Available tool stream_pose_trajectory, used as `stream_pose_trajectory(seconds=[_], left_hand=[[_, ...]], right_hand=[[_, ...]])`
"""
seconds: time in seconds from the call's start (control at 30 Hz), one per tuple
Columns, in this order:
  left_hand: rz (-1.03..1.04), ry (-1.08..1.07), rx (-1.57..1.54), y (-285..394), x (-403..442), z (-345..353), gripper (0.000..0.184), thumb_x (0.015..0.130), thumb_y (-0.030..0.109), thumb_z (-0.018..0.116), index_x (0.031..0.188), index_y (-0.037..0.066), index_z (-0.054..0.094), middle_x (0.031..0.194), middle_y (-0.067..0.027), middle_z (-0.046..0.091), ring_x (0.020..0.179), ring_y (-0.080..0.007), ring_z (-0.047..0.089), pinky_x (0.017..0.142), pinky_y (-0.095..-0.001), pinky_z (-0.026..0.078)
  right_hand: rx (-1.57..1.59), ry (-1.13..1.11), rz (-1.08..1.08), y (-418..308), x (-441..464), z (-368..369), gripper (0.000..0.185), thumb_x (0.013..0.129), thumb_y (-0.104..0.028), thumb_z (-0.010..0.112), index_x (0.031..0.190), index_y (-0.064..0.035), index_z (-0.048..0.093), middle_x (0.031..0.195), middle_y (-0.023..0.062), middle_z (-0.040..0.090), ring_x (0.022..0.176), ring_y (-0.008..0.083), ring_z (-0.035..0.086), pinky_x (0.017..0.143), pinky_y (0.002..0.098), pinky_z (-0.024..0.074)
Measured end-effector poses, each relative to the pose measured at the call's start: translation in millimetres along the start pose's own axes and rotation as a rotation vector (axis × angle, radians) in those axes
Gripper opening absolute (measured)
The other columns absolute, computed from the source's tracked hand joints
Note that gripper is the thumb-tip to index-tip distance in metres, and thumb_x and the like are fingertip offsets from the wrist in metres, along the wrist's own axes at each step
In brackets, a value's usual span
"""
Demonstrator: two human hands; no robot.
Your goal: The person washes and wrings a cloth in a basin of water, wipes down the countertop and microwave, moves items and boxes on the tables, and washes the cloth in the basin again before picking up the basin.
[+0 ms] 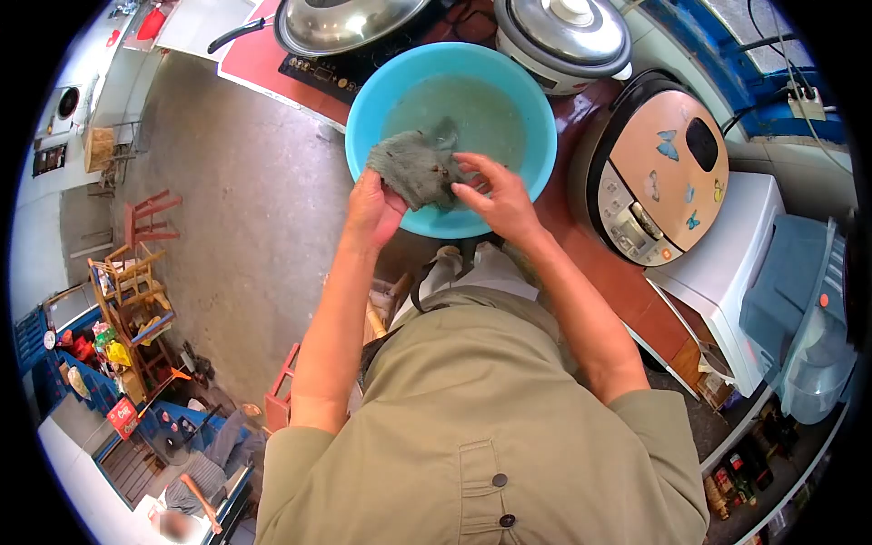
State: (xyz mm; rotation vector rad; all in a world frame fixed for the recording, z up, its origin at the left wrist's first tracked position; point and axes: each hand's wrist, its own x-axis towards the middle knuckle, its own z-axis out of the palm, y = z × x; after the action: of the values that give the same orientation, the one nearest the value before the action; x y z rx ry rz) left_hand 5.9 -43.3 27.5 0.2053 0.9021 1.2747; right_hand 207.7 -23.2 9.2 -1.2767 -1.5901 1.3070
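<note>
My left hand point(374, 207) grips a wet grey cloth point(411, 168), with the thumb along its left edge. Small dark bits are scattered over the fabric. At the cloth's right edge is my right hand point(500, 195), its fingers bent and its thumb apart from them, the tips at or very near the fabric. Both hands are over the near side of a light blue plastic basin point(543, 136). Cloudy water point(481, 113) fills its lower part, and a darker fold of cloth hangs toward it.
Behind the basin are a lidded wok point(350, 23) on an induction cooker point(309, 74) and a pot with a steel lid point(568, 41). A large rice cooker point(658, 173) stands to the right. Wooden chairs point(136, 291) are at left; a person point(204, 481) is at lower left.
</note>
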Motion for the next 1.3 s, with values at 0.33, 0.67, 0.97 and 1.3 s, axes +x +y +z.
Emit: stream_pose_trajectory(seconds=[0.33, 0.67, 0.97, 1.3], left_hand=[[0.011, -0.038, 0.105, 33, -3, 7, 0.038, 0.100, 0.028, 0.040, 0.125, 0.001, 0.049, 0.124, -0.0116, 0.056, 0.111, -0.0241, 0.057, 0.096, -0.0397, 0.046], [-0.006, -0.045, 0.314, 96, 12, 6, 0.034, 0.098, 0.022, 0.043, 0.124, 0.003, 0.052, 0.121, -0.0108, 0.058, 0.109, -0.0223, 0.057, 0.093, -0.0388, 0.048], [-0.082, -0.110, 0.251, 89, 31, -1, 0.040, 0.101, 0.027, 0.035, 0.128, 0.002, 0.049, 0.123, -0.0115, 0.056, 0.111, -0.0231, 0.056, 0.096, -0.0411, 0.046], [-0.221, -0.440, 0.049, 75, 33, 15, 0.049, 0.098, 0.028, 0.031, 0.128, -0.008, 0.044, 0.121, -0.0191, 0.057, 0.111, -0.0266, 0.057, 0.098, -0.0402, 0.043]], right_hand=[[0.579, -0.090, 0.190, -3, 20, 10, 0.017, 0.082, -0.009, 0.067, 0.098, -0.0025, 0.067, 0.079, -0.0015, 0.066, 0.072, 0.0067, 0.058, 0.067, 0.0236, 0.0487], [-0.365, -0.395, -0.331, -44, -25, 103, 0.036, 0.078, -0.018, 0.069, 0.109, -0.0002, 0.063, 0.092, 0.0132, 0.067, 0.084, 0.0272, 0.063, 0.073, 0.0369, 0.0513], [-0.532, -0.710, -0.337, -49, 5, 79, 0.018, 0.079, -0.020, 0.060, 0.090, -0.0070, 0.066, 0.090, 0.0124, 0.064, 0.082, 0.0322, 0.061, 0.066, 0.0441, 0.0489], [0.049, 0.003, -0.279, 23, 77, 15, 0.025, 0.079, -0.011, 0.060, 0.102, -0.0014, 0.064, 0.093, 0.0067, 0.063, 0.079, 0.0154, 0.057, 0.072, 0.0282, 0.0452]])
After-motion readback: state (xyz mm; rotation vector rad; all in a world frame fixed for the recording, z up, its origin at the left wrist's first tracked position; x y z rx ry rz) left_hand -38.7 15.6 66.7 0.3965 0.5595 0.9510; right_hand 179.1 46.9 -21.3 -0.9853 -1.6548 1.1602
